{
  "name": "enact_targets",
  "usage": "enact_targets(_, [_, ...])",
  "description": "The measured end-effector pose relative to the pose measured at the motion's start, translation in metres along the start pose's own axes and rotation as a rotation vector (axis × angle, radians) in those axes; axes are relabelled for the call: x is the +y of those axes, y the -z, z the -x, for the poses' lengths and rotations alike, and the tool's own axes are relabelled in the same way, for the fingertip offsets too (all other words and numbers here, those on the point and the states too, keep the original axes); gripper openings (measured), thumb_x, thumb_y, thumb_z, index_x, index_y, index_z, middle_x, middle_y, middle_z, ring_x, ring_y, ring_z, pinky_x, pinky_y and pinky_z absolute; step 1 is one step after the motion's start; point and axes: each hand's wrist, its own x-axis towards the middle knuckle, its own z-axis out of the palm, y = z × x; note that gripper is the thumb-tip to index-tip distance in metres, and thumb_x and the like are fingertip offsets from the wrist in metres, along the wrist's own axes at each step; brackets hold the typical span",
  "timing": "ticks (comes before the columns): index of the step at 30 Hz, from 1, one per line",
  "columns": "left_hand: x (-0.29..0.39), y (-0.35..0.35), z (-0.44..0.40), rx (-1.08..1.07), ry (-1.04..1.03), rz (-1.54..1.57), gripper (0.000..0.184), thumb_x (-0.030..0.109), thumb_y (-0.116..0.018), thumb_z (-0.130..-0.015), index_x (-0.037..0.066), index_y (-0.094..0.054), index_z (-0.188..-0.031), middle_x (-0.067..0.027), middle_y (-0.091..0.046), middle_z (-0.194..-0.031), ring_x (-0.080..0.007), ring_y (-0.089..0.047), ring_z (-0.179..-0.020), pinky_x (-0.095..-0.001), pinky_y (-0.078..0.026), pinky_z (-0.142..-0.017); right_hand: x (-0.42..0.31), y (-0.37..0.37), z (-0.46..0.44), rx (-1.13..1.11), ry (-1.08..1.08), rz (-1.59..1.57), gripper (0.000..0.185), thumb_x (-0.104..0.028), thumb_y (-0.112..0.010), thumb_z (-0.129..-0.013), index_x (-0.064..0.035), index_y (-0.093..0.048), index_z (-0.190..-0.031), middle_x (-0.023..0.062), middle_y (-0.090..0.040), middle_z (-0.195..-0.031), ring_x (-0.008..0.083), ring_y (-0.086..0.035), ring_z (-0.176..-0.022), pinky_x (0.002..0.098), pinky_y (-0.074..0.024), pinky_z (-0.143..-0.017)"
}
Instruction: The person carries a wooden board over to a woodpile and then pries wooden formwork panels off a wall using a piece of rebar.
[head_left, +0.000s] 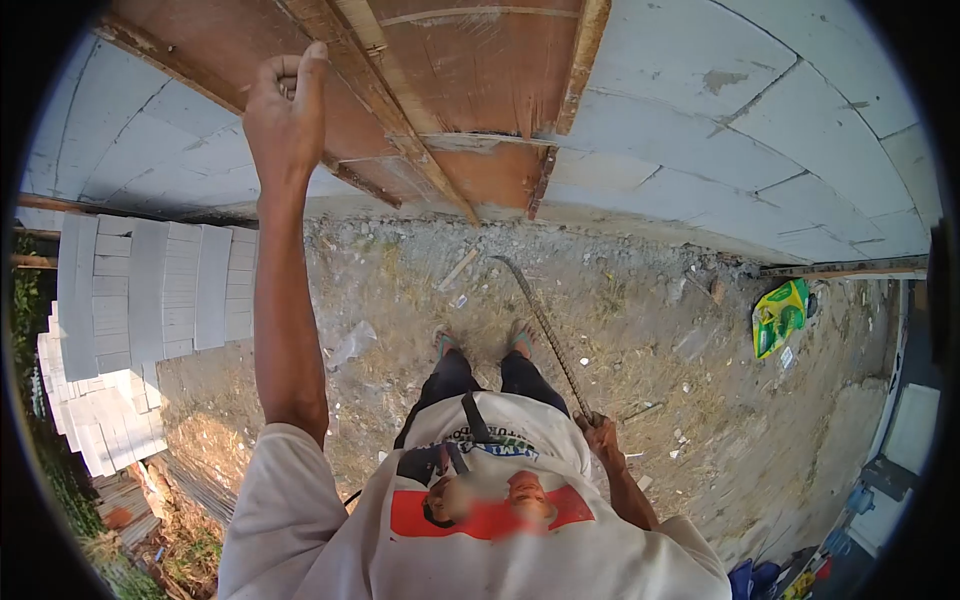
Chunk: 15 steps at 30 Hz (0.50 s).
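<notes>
My left hand [287, 100] is raised at the upper left, in front of a brown wooden panel [470, 70] with battens. Its fingers are curled in with the thumb up; whatever they may hold is hidden. Low by my right side, my right hand [599, 436] is wrapped round the lower end of a ribbed steel bar [548, 325]. The bar slants up and left over the ground, and its far tip is bent. A long wooden batten [375, 95] runs down the panel, right of my left hand.
A pale block wall [680, 120] stands behind the panel. Stacked pale blocks [165, 285] are at the left. On the dirt ground [640, 330] lie a green and yellow bag [780, 318], a wood strip [458, 270], clear plastic [352, 342] and scattered rubble.
</notes>
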Motion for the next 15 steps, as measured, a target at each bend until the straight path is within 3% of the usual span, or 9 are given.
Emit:
enact_targets(2, [-0.052,-0.032,0.073,-0.249,0.276,0.124,0.048,0.047,-0.065,-0.1,0.0,-0.066,-0.09,-0.0025,-0.056,-0.074,-0.0111,-0.049,-0.07,-0.0315,-0.043,-0.066,-0.035,0.016,0.002,0.013,-0.101,0.181,0.054,-0.052,-0.073,-0.091,0.0023,-0.073,-0.088,0.0267,-0.07,-0.079,0.0422,-0.071,-0.078,0.0455,-0.0535,-0.072])
enact_targets(5, [-0.139,-0.078,0.227,-0.907,0.566,0.034,0.052,0.051,-0.067,-0.098,0.002,-0.061,-0.083,-0.002,-0.052,-0.069,-0.0138,-0.045,-0.068,-0.0353,-0.041,-0.062,-0.044,0.007,-0.011,0.006,0.015,0.109,0.049,-0.045,-0.07,-0.094,0.0036,-0.072,-0.085,0.0275,-0.069,-0.078,0.0431,-0.071,-0.079,0.0474,-0.0535,-0.073])
enact_targets(6, [-0.164,-0.092,0.283,-1.031,0.618,0.04,0.053,0.053,-0.067,-0.098,0.002,-0.063,-0.083,-0.0023,-0.055,-0.069,-0.0135,-0.048,-0.064,-0.0361,-0.042,-0.06,-0.049,0.003,-0.02,0.009,-0.003,0.098,0.049,-0.045,-0.07,-0.094,0.0036,-0.072,-0.085,0.0275,-0.069,-0.078,0.0431,-0.071,-0.079,0.0474,-0.0535,-0.073])
enact_targets(7, [-0.162,-0.101,0.327,-1.144,0.842,0.084,0.055,0.054,-0.067,-0.098,0.001,-0.065,-0.083,-0.0023,-0.059,-0.069,-0.0157,-0.056,-0.067,-0.0375,-0.046,-0.062,-0.062,0.001,-0.026,-0.009,-0.03,0.054,0.047,-0.042,-0.07,-0.094,0.0042,-0.071,-0.085,0.0266,-0.068,-0.076,0.0411,-0.071,-0.077,0.0469,-0.0536,-0.073])
enact_targets(8, [-0.167,-0.111,0.365,-1.314,1.083,0.101,0.062,0.06,-0.065,-0.097,-0.002,-0.07,-0.1,-0.0085,-0.067,-0.081,-0.019,-0.062,-0.069,-0.0381,-0.05,-0.065,-0.077,0.001,-0.033,-0.032,-0.056,0.017,0.044,-0.038,-0.069,-0.095,0.0047,-0.07,-0.086,0.0256,-0.067,-0.074,0.0391,-0.071,-0.075,0.0464,-0.0537,-0.072])
enact_targets(9, [-0.161,-0.12,0.394,-1.327,1.162,0.208,0.065,0.061,-0.063,-0.098,-0.003,-0.069,-0.111,-0.0117,-0.069,-0.089,-0.0181,-0.061,-0.066,-0.0374,-0.049,-0.061,-0.099,0.007,-0.037,-0.086,0.005,0.0,0.037,-0.033,-0.068,-0.097,0.0048,-0.068,-0.098,0.0225,-0.067,-0.075,0.0333,-0.068,-0.07,0.0448,-0.0533,-0.07])
enact_targets(11, [-0.168,-0.146,0.462,-1.357,1.313,0.351,0.07,0.062,-0.058,-0.1,-0.002,-0.065,-0.129,-0.0163,-0.07,-0.103,-0.0152,-0.059,-0.063,-0.0343,-0.048,-0.055,-0.113,-0.003,-0.05,-0.142,-0.029,-0.12,0.035,-0.031,-0.066,-0.098,0.0042,-0.065,-0.103,0.0202,-0.067,-0.077,0.0314,-0.067,-0.069,0.0443,-0.0528,-0.069])
enact_targets(13, [-0.179,-0.175,0.505,-1.389,1.391,0.379,0.07,0.061,-0.055,-0.102,0.0,-0.062,-0.137,-0.0177,-0.07,-0.11,-0.013,-0.058,-0.062,-0.0319,-0.047,-0.052,-0.119,-0.03,-0.068,-0.189,-0.062,-0.253,0.034,-0.029,-0.064,-0.1,0.0037,-0.063,-0.108,0.0179,-0.067,-0.078,0.0295,-0.065,-0.069,0.0437,-0.0522,-0.068])
enact_targets(15, [-0.165,-0.192,0.509,-1.165,1.71,0.645,0.058,0.054,-0.053,-0.106,0.004,-0.065,-0.132,-0.0119,-0.072,-0.106,-0.0103,-0.059,-0.064,-0.0285,-0.047,-0.05,-0.123,-0.066,-0.086,-0.051,0.148,-0.326,0.028,-0.031,-0.059,-0.103,-0.0034,-0.057,-0.11,0.0004,-0.049,-0.066,0.0134,-0.045,-0.051,0.034,-0.0393,-0.047])
